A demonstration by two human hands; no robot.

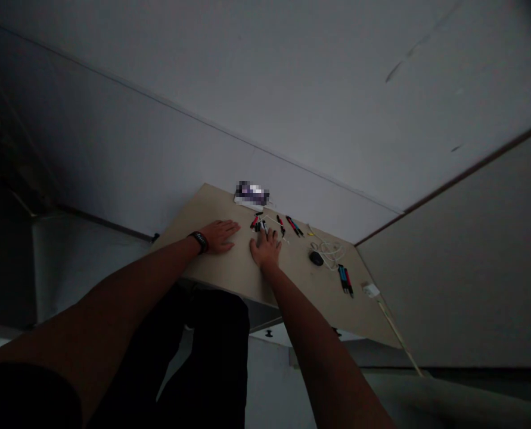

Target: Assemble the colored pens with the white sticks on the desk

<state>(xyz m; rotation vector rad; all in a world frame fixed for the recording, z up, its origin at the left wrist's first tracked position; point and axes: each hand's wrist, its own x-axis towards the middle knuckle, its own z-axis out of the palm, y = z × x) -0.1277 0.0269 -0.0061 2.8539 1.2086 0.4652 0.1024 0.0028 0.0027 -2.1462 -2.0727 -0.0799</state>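
My left hand [220, 235] lies flat on the beige tabletop [229, 268] with fingers stretched out, holding nothing; a black band [199, 241] sits on its wrist. My right hand [265, 249] rests palm down just to its right, fingers spread, fingertips touching or next to a small cluster of red and black pens [258, 223]. Whether it grips any of them is too small and dim to tell.
More red and black pens [293, 226] lie further right, then a white coiled cable [330, 250], a black round object [316, 258], blue and red pens [345, 279] and a white plug [371, 290]. A blurred packet [251, 193] sits at the far edge by the wall.
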